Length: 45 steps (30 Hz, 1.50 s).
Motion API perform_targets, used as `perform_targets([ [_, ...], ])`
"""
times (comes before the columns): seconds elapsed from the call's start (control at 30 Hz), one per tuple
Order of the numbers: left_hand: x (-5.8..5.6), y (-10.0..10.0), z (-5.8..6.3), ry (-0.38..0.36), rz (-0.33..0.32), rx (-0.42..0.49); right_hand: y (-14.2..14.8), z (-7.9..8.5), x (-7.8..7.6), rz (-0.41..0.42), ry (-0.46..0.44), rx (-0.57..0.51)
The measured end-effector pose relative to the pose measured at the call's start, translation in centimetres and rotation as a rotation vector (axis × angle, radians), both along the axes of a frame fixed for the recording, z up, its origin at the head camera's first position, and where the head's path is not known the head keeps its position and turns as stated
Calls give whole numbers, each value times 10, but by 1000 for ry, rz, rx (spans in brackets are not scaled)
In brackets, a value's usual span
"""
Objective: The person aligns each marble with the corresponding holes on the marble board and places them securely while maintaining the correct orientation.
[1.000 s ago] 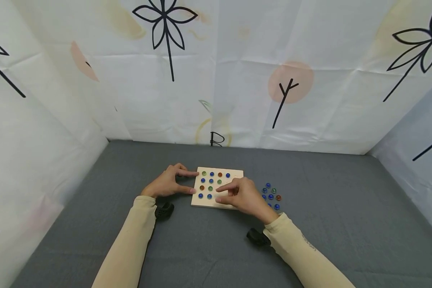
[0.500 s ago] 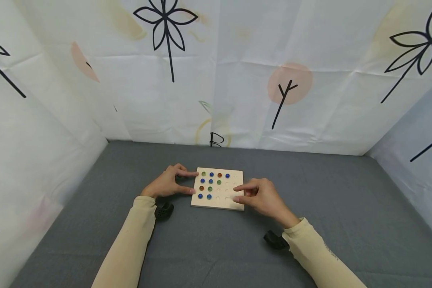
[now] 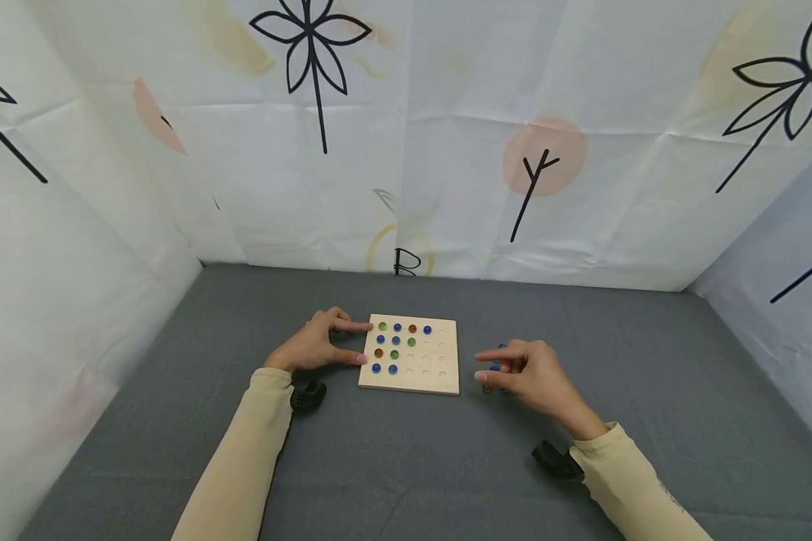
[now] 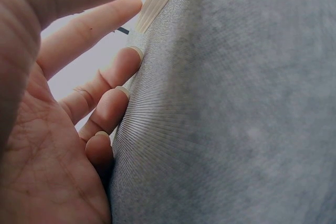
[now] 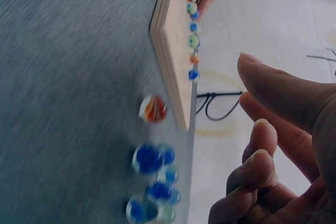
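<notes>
A pale wooden board (image 3: 416,382) with rows of round hollows lies on the grey cloth. Blue (image 3: 393,370), green (image 3: 411,342) and orange-red marbles (image 3: 413,328) sit in the hollows toward its left and along its back row; the hollows at the front right are bare. At the board's left edge rest the thumb and index fingertip of my left hand (image 3: 316,343), spread apart. My right hand (image 3: 537,378) hovers over the loose marbles, thumb and index apart with nothing between them. Below it in the right wrist view lie an orange-red marble (image 5: 153,109) and several blue ones (image 5: 148,158).
Grey cloth (image 3: 392,458) covers the tabletop around the board. A white patterned curtain (image 3: 460,203) stands behind the table and along both sides. A black wrist camera (image 3: 309,397) sits at the left cuff and another (image 3: 557,460) at the right.
My right hand has moved right, from over the board to over the loose marbles, which it now partly hides. The left hand stays at the board's edge.
</notes>
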<state>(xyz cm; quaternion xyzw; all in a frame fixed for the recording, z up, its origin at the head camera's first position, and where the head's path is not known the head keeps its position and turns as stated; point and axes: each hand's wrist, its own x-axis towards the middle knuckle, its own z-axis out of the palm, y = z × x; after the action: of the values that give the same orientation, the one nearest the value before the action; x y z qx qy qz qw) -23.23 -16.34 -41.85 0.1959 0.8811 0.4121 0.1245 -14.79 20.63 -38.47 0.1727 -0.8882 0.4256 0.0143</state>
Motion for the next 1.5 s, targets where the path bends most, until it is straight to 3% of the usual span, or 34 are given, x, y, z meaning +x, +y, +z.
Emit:
perform_targets([
  [0.43, -1, 0, 0, -3, 2, -3, 31, -7, 8, -29, 66, 14],
  [0.83, -2, -1, -2, 3, -5, -9, 49, -15, 15, -60, 54, 61],
  [1.5, -1, 0, -2, 7, -3, -7, 53, -22, 15, -88, -73, 79],
])
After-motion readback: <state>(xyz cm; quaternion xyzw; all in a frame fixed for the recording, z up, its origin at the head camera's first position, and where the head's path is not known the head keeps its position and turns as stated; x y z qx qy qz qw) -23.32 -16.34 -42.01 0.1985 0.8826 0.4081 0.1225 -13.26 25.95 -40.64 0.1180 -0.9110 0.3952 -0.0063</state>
